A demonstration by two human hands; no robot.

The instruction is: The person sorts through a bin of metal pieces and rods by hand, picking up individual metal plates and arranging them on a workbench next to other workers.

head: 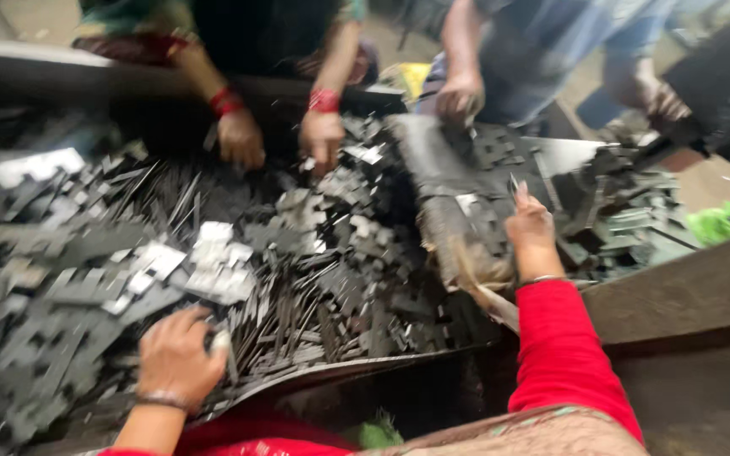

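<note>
Down at the lower left of the frame, my left hand [177, 355] rests on a heap of scrap [238, 253], dark flat metal pieces and thin strips that fill the left and middle of the picture. The fingers curl around something pale at the fingertips, but the blur keeps me from telling whether I truly grip a piece or only press on the pile. A thin bangle [160, 400] sits on that wrist.

My right hand [531, 226] is right of centre, reaching up out of a red sleeve [561, 355]. It lies against a dark slanted sheet [458, 194] that leans across the heap, with the fingers fairly close together and one fingertip raised toward the top; I cannot tell if it holds anything. Frayed, pale fibres hang just below the sheet's lower edge, beside my wrist.

Across the pile, at the upper middle, two other hands [242, 139] reach down into the scrap; both wrists wear red bangles [324, 100]. Further right at the top, another person's hand [460, 97] touches the upper edge of the sheet, and a fourth one shows at the far upper right by more stacked pieces.

Some lighter, silvery bits lie among the dark ones near the centre left. A curved metal rim [331, 376] borders the heap along the bottom, between my arms. Something bright green [724, 221] lies at the right edge, well apart from my hands.
</note>
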